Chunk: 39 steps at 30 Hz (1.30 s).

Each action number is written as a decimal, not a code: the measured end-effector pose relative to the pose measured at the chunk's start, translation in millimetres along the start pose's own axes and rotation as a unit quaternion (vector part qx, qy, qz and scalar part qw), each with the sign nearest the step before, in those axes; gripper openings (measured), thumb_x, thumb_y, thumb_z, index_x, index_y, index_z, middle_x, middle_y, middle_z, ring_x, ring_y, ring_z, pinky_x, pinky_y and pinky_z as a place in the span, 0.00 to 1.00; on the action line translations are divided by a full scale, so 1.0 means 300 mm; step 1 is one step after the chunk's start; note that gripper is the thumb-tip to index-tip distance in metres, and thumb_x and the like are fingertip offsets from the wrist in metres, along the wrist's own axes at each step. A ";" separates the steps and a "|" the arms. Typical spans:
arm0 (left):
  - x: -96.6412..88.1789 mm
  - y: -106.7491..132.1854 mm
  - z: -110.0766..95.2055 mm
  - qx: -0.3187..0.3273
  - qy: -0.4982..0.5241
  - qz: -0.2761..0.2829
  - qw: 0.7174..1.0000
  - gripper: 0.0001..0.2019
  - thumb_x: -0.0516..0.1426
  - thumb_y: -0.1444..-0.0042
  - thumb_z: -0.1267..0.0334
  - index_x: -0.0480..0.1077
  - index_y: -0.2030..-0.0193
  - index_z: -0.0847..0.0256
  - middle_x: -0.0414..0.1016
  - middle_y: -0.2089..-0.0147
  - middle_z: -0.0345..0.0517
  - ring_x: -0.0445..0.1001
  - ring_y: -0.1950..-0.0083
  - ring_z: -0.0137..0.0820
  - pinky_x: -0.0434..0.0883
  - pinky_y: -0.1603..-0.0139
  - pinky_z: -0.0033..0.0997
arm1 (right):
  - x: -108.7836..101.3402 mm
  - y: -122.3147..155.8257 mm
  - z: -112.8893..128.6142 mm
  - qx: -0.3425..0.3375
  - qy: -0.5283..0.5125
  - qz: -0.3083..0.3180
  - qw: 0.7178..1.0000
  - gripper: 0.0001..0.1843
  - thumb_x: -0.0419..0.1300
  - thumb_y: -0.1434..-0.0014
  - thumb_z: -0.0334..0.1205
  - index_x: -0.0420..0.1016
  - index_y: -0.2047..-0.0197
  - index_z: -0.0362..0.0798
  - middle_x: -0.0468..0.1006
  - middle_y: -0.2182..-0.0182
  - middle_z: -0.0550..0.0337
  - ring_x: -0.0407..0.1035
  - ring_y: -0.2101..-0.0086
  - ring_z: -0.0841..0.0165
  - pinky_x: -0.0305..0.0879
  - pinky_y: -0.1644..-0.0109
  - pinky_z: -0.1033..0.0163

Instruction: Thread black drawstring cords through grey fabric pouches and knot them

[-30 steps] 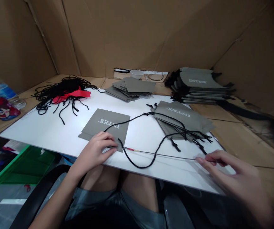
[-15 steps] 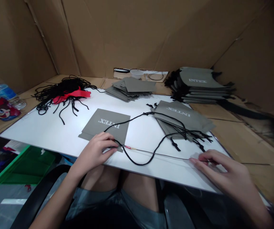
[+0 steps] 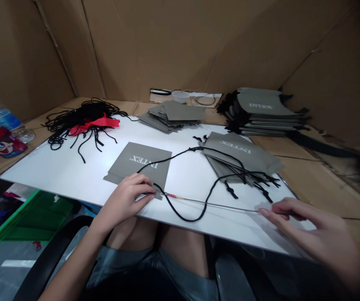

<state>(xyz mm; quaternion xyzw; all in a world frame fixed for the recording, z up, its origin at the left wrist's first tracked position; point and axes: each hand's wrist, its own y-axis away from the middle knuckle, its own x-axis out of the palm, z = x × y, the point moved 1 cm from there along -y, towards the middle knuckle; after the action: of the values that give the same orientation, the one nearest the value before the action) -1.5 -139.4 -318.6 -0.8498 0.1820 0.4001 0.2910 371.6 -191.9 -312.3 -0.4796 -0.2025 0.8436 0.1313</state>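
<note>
A grey pouch [image 3: 142,164] printed INTEX lies flat on the white board [image 3: 57,173]. My left hand [image 3: 126,198] pinches the pouch's near right corner, fingers closed on it. My right hand [image 3: 311,232] pinches the far end of a thin metal rod [image 3: 217,204] that reaches left to that corner. A long black cord [image 3: 198,211] is hooked on the rod's red-marked tip and loops across the board toward a small heap of grey pouches [image 3: 236,154] with cords.
A tangle of black cords with a red strip [image 3: 85,119] lies at the back left. Flat grey pouches [image 3: 173,113] are stacked behind, and a tall stack [image 3: 261,112] stands at the right. A plastic bottle and can [image 3: 1,131] lie far left. Cardboard walls surround the table.
My right hand pushed the rod left, then drew it back to the right a little. The cord loop shifted with it. My left hand stayed on the pouch corner.
</note>
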 end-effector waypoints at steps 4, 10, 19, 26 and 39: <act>-0.001 0.000 -0.001 -0.002 0.000 0.004 1.000 0.09 0.54 0.39 0.66 0.76 0.58 0.58 0.74 0.56 0.48 0.71 0.52 0.35 0.70 0.52 0.36 | -0.013 -0.017 0.003 -0.023 0.008 -0.004 1.000 0.21 0.61 0.51 0.61 0.73 0.79 0.51 0.74 0.80 0.61 0.66 0.80 0.68 0.61 0.76 0.62; 0.002 0.001 0.005 0.003 0.002 0.004 1.000 0.09 0.53 0.39 0.65 0.76 0.58 0.58 0.73 0.56 0.48 0.70 0.52 0.35 0.69 0.51 0.37 | -0.027 -0.035 0.023 -0.025 0.020 -0.005 0.999 0.24 0.59 0.52 0.64 0.73 0.81 0.51 0.74 0.82 0.61 0.66 0.81 0.68 0.61 0.78 0.63; 0.001 0.000 0.003 -0.002 -0.001 0.007 1.000 0.10 0.53 0.39 0.65 0.76 0.58 0.58 0.74 0.56 0.48 0.71 0.52 0.36 0.70 0.51 0.38 | 0.000 -0.010 0.004 0.027 -0.009 0.052 0.998 0.22 0.60 0.52 0.61 0.73 0.80 0.50 0.75 0.80 0.60 0.67 0.80 0.68 0.60 0.78 0.64; 0.000 0.001 0.002 -0.003 -0.002 0.007 1.000 0.09 0.54 0.39 0.65 0.76 0.58 0.57 0.74 0.56 0.48 0.71 0.52 0.36 0.70 0.51 0.38 | 0.022 0.001 -0.001 0.074 -0.027 0.098 0.992 0.21 0.60 0.52 0.60 0.73 0.79 0.49 0.75 0.78 0.59 0.66 0.78 0.67 0.61 0.75 0.65; -0.017 -0.006 0.001 0.014 -0.008 0.024 1.000 0.12 0.51 0.37 0.65 0.76 0.56 0.58 0.74 0.55 0.48 0.71 0.53 0.34 0.70 0.53 0.35 | 0.027 0.022 -0.026 0.089 -0.024 0.112 0.989 0.21 0.59 0.53 0.59 0.73 0.79 0.48 0.75 0.77 0.58 0.68 0.77 0.66 0.64 0.74 0.65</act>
<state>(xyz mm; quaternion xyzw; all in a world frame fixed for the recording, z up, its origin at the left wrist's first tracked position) -4.0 -137.4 -314.1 -0.8375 0.2061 0.4115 0.2947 374.1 -192.8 -325.2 -0.4654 -0.0747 0.8788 0.0738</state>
